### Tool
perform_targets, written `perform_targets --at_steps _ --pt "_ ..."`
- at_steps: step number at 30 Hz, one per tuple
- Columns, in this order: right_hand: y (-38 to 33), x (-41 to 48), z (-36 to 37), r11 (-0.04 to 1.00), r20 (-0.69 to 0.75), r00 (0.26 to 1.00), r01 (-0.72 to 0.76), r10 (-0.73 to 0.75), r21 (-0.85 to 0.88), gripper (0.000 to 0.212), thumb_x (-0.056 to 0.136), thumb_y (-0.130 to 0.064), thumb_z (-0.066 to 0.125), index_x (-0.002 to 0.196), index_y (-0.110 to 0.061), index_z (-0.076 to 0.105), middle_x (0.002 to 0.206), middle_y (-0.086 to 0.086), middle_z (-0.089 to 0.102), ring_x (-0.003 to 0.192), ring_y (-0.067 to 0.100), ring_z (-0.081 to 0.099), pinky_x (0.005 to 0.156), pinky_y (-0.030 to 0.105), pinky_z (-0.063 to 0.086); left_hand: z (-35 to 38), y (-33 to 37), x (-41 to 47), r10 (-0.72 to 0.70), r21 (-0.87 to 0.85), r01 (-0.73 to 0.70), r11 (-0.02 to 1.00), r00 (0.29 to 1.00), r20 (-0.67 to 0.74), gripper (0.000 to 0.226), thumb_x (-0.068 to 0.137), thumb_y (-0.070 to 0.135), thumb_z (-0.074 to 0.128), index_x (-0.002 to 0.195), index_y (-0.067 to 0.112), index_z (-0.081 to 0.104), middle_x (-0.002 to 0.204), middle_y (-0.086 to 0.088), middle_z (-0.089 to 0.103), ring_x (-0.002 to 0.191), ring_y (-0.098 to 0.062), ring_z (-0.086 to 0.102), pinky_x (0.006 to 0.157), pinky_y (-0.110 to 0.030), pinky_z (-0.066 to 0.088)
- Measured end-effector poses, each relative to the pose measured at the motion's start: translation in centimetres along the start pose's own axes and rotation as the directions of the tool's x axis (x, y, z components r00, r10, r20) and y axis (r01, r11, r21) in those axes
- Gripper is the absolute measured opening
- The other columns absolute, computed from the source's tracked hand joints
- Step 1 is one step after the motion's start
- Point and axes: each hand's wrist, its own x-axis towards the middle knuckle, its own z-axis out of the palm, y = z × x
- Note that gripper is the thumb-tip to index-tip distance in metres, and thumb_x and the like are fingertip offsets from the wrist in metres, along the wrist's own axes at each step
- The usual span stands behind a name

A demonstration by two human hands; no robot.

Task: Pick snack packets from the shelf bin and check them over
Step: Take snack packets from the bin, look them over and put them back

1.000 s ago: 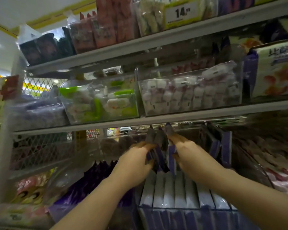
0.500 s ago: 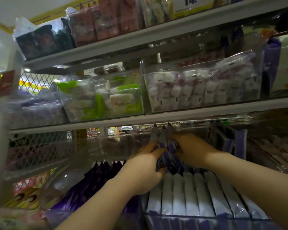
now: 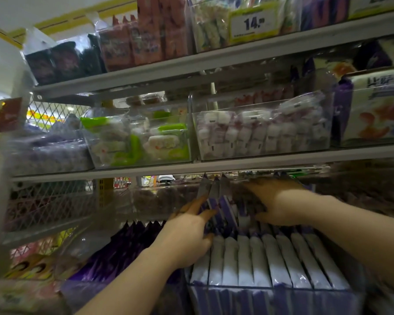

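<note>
Right up front is the clear shelf bin (image 3: 271,292), its front wall running across the bottom, packed with a row of white-and-purple snack packets (image 3: 259,258) standing on edge side by side. Just behind that row, the left hand (image 3: 187,235) comes in from the lower left, with fingers and thumb curled onto a little bunch of upright purple packets (image 3: 214,192). The packets stick up past its fingertips. The right hand (image 3: 280,203) is on the other side of that bunch, a bit deeper in. Its fingers stretch toward the packets with the thumb below, but it's too blurry to tell if it's gripping anything. Further back, the next shelf (image 3: 259,163) carries a tub of green-and-white snacks (image 3: 141,142) beside a tub of pink-and-white ones (image 3: 259,133). The top shelf (image 3: 237,53) has a yellow price tag (image 3: 254,23).
</note>
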Motion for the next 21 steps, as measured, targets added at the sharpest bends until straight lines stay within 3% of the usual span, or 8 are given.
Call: perform_targets --at_steps 4,7,12,14,16,18,20,21 --pt "2.0 -2.1 -1.8 0.953 0.149 0.984 -0.052 0.101 -0.299 0.049 0.084 -0.031 0.062 0.132 -0.029 0.053 0.133 0.002 0.056 0.119 0.024 0.053 0.1 0.034 0.043 0.0 0.2 0.0 -0.018 -0.002 0.018 1.0 1.0 -0.002 0.057 0.093 0.042 0.05 0.147 0.039 0.031 0.163 0.015 -0.002 0.148 -0.019 0.016 0.115 -0.041 0.027" --pt "2.5 -2.3 -1.6 0.909 0.173 0.973 -0.071 0.154 -0.41 0.037 0.09 -0.021 0.058 0.127 -0.022 0.057 0.132 0.002 0.056 0.123 0.025 0.049 0.105 0.037 0.035 -0.1 0.4 0.0 -0.034 0.004 0.034 0.999 0.999 0.001 0.056 0.093 0.042 0.05 0.147 0.039 0.032 0.163 0.014 0.0 0.148 -0.02 0.016 0.115 -0.041 0.027" --pt "3.2 -1.8 -1.3 0.891 0.115 0.987 -0.052 0.116 -0.451 0.035 0.094 -0.022 0.054 0.128 -0.03 0.058 0.138 -0.003 0.053 0.131 0.024 0.043 0.115 0.043 0.022 -0.6 0.5 -0.3 -0.039 0.038 0.038 0.999 0.999 0.034 0.055 0.094 0.044 0.048 0.146 0.039 0.033 0.162 0.014 -0.002 0.147 -0.021 0.017 0.114 -0.042 0.026" --pt "3.3 -2.8 -1.7 0.915 0.047 0.997 -0.043 0.067 -0.401 0.034 0.094 -0.025 0.054 0.127 -0.032 0.058 0.137 -0.004 0.054 0.127 0.022 0.049 0.112 0.037 0.032 -0.8 0.7 -0.5 -0.038 0.062 0.035 0.997 0.999 0.035 0.054 0.094 0.043 0.049 0.146 0.039 0.033 0.163 0.013 -0.002 0.148 -0.021 0.015 0.116 -0.044 0.023" --pt "3.3 -4.4 -2.0 0.959 -0.101 0.995 -0.028 0.0 -0.282 0.029 0.095 -0.029 0.052 0.122 -0.035 0.061 0.129 -0.007 0.058 0.114 0.017 0.058 0.097 0.032 0.047 -0.8 1.0 -1.1 -0.024 0.08 0.025 0.997 1.0 -0.004 0.053 0.094 0.042 0.049 0.145 0.039 0.034 0.163 0.011 0.001 0.148 -0.02 0.013 0.118 -0.045 0.017" --pt "2.9 -6.4 -2.2 0.991 -0.22 0.975 0.003 -0.032 -0.13 0.026 0.095 -0.034 0.053 0.118 -0.037 0.063 0.126 -0.012 0.058 0.108 0.013 0.06 0.088 0.028 0.051 -0.6 1.4 -1.8 0.008 0.075 -0.001 0.997 0.995 -0.098 0.049 0.093 0.039 0.05 0.141 0.039 0.04 0.161 0.009 0.012 0.146 -0.018 0.017 0.119 -0.043 0.015" --pt "1.8 -8.3 -2.4 0.996 -0.33 0.944 0.047 -0.022 0.069 0.024 0.092 -0.034 0.059 0.114 -0.037 0.067 0.125 -0.013 0.059 0.107 0.013 0.061 0.085 0.026 0.051 -0.2 2.4 -2.5 0.016 -0.103 -0.041 0.994 0.972 -0.233 0.042 0.094 0.035 0.053 0.136 0.035 0.049 0.151 0.008 0.033 0.138 -0.016 0.034 0.115 -0.036 0.026" --pt "1.1 -9.2 -2.5 0.986 -0.389 0.921 0.072 -0.009 0.149 0.023 0.089 -0.029 0.065 0.11 -0.033 0.071 0.123 -0.01 0.062 0.106 0.017 0.063 0.084 0.029 0.052 -0.1 3.1 -2.9 -0.043 -0.293 -0.047 0.955 0.955 -0.293 0.04 0.094 0.031 0.055 0.134 0.03 0.051 0.142 0.009 0.043 0.131 -0.013 0.042 0.11 -0.031 0.033"
